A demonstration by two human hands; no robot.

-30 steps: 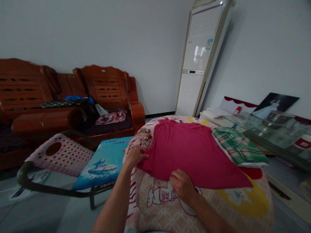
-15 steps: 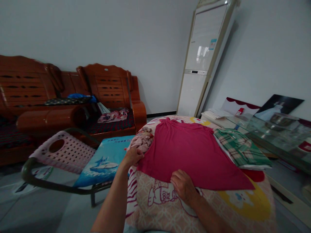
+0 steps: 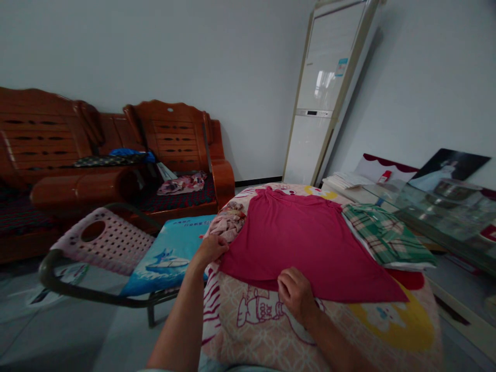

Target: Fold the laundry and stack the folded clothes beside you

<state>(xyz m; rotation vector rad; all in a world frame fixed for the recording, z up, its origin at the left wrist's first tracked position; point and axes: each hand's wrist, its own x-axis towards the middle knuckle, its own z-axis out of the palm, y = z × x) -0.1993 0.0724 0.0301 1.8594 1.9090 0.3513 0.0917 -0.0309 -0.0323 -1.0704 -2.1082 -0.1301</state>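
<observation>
A dark pink garment [image 3: 298,237] lies spread flat on the patterned blanket [image 3: 256,336], its wide hem toward me. My left hand [image 3: 212,251] is closed on the garment's left hem corner, beside a crumpled pale pink floral cloth [image 3: 227,222]. At the middle of the near hem, the curled fingers of my right hand [image 3: 296,295] pinch the garment's edge, which is slightly lifted there. A folded green plaid cloth [image 3: 387,232] rests at the right of the garment.
To the left stands a chair with a pink woven back [image 3: 104,240] and a blue cushion [image 3: 166,258]. Wooden armchairs [image 3: 174,134] are behind it. A glass shelf [image 3: 434,217] borders the right side. A tall white air conditioner [image 3: 310,139] stands at the back.
My right hand has shifted slightly to the right and its fingers have curled more at the hem, which now lifts a little. My left hand stays at the corner.
</observation>
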